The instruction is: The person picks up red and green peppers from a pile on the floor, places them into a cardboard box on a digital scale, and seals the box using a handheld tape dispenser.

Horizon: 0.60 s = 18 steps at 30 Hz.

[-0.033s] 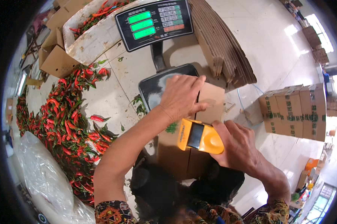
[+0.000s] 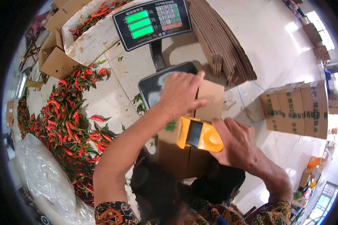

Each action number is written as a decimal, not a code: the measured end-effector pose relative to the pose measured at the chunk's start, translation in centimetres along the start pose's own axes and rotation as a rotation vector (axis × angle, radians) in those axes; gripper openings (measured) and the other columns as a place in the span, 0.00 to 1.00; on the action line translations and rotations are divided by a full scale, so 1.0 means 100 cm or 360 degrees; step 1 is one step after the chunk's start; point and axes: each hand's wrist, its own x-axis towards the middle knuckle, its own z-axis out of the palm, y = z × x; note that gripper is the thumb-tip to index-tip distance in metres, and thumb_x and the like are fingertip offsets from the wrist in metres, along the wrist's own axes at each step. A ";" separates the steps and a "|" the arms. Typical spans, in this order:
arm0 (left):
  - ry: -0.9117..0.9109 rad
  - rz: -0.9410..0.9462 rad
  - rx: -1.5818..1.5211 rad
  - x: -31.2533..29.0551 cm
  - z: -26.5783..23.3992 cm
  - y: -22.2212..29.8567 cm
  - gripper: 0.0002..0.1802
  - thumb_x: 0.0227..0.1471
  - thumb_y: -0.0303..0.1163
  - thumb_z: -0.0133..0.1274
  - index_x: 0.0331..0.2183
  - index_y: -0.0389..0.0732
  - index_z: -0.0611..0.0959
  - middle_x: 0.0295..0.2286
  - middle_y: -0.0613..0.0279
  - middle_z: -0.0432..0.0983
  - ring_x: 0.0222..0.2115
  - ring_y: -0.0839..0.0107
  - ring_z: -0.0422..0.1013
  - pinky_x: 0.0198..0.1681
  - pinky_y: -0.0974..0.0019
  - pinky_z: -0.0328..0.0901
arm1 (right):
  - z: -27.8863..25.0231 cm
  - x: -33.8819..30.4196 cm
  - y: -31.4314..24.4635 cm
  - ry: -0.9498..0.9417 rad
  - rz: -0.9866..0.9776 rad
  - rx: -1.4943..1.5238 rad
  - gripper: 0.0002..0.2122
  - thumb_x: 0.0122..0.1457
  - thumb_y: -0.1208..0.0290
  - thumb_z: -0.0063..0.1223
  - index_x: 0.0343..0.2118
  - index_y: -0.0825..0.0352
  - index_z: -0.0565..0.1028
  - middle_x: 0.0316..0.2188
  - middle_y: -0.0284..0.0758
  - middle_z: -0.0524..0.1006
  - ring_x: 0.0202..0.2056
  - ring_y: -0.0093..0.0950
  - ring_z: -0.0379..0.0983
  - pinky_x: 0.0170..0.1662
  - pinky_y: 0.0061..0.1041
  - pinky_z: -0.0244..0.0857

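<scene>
A brown carton with a small green print lies below my hands, its flaps folded inward. My left hand rests on its far part, fingers stretched over the top and the thumb held apart, beside a pale flap. In my right hand is a yellow tape dispenser with a dark roller, held low over the carton's middle seam. The tape itself cannot be made out. Beyond my left hand stands a scale with a black platform and a lit green display panel.
Red and green chillies are heaped on the floor at left, by a clear plastic bag. A white foam box and an open carton stand behind. Flattened cardboard is stacked far right of the scale; taped cartons stand at right.
</scene>
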 end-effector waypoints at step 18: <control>-0.0116 0.0164 0.0233 -0.005 0.021 -0.022 0.23 0.51 0.45 0.54 0.45 0.42 0.76 0.41 0.58 0.72 0.43 0.59 0.67 0.44 0.58 0.61 | 0.002 0.003 0.009 -0.0124 -0.0015 -0.0016 0.22 0.45 0.64 0.66 0.41 0.67 0.70 0.25 0.41 0.74 0.25 0.38 0.75 0.28 0.35 0.69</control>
